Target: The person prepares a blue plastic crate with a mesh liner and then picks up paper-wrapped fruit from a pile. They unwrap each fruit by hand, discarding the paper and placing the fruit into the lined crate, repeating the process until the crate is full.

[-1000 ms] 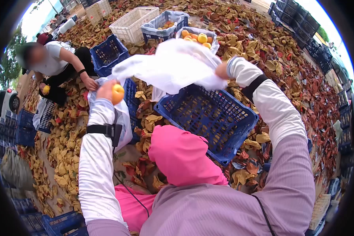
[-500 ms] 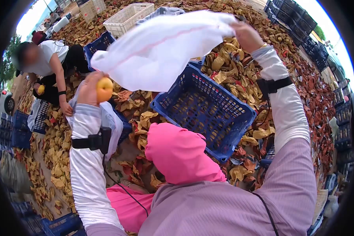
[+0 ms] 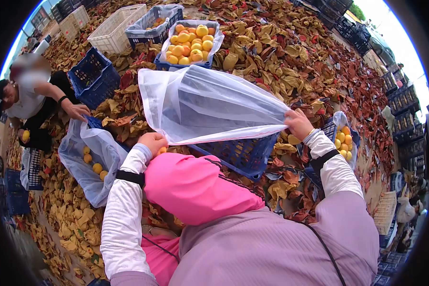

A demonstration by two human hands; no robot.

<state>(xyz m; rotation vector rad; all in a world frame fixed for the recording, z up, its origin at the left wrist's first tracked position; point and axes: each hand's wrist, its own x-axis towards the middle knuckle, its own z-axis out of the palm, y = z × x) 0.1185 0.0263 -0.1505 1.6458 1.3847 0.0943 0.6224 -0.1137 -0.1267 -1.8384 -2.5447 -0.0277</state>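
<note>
A white mesh cloth [image 3: 214,107] is spread over a blue crate [image 3: 248,155], covering most of it. My left hand [image 3: 153,142] grips the cloth's near left edge. A bit of orange fruit [image 3: 162,150] shows beside its fingers. At the cloth's right end, my right hand [image 3: 299,124] is closed on the edge, so the red-lined hem is stretched between both hands. The crate's near wall shows below the hem; its inside is hidden.
A lined crate of peaches [image 3: 189,45] stands beyond the cloth. Lined crates with fruit lie left [image 3: 93,164] and right [image 3: 344,140]. A co-worker [image 3: 43,90] at the left holds one fruit. Dry yellow and red-brown wrappings [image 3: 276,62] cover the ground.
The cloth has come down from the air onto the crate. My right hand is lower, and my left hand has moved right and down. The view has shifted, showing the peach crates.
</note>
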